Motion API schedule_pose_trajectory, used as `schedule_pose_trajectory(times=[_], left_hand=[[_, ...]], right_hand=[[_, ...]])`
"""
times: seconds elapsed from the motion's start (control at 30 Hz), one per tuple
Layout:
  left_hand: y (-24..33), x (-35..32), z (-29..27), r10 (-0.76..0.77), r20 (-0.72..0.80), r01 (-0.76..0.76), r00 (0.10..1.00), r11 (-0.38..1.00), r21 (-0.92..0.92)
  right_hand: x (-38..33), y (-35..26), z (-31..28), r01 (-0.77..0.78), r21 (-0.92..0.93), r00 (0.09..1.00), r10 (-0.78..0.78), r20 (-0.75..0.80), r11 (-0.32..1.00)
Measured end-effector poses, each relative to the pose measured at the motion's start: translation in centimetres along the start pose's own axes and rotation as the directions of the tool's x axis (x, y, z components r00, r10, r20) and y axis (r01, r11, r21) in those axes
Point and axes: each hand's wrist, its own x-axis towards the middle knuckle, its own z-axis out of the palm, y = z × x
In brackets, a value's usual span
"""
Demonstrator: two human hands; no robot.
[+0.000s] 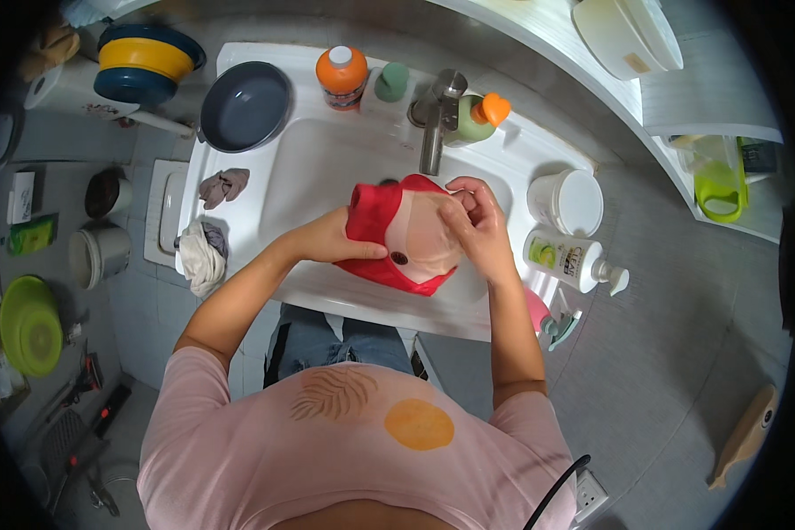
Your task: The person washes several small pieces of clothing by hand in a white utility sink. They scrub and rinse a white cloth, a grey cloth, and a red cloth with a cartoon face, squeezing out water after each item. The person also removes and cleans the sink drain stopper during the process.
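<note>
Over the white sink (314, 159) I hold a red cloth item (371, 212) with a beige panel and a dark round spot like a button. I cannot tell exactly what it is; it may be a cap or a small garment. My left hand (331, 237) grips its left side, with the thumb lying on top near the dark spot. My right hand (486, 231) is closed at the right side, the curled fingers pinching the beige part. The metal faucet (432, 146) points down just beyond the cloth.
A dark basin (246, 106), an orange bottle (342, 78), and a green pump bottle (473, 119) line the back ledge. At right stand a white lidded tub (565, 201) and a white pump bottle (564, 260). Crumpled cloths (203, 256) lie on the left rim. A shelf (592, 57) overhangs the right.
</note>
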Motion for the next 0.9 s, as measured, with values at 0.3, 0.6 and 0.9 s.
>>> schedule_pose_trajectory(times=[0.3, 0.6, 0.9], left_hand=[[-5.9, 1.2, -0.3, -0.303, 0.015, 0.249, 0.953, 0.751, -0.612], [-7.7, 0.7, 0.0, -0.219, 0.118, 0.209, 0.969, 0.460, -0.863], [-10.8, 0.4, -0.4, -0.218, -0.223, 0.091, 0.950, 0.878, -0.470]], right_hand=[[1.9, 10.9, 0.1, -0.228, -0.046, 0.961, 0.232, 0.150, 0.973], [2.9, 12.4, 0.8, -0.102, -0.040, 0.994, 0.100, -0.040, 0.994], [2.2, 6.7, -0.3, -0.159, -0.027, 0.980, 0.161, 0.120, 0.987]])
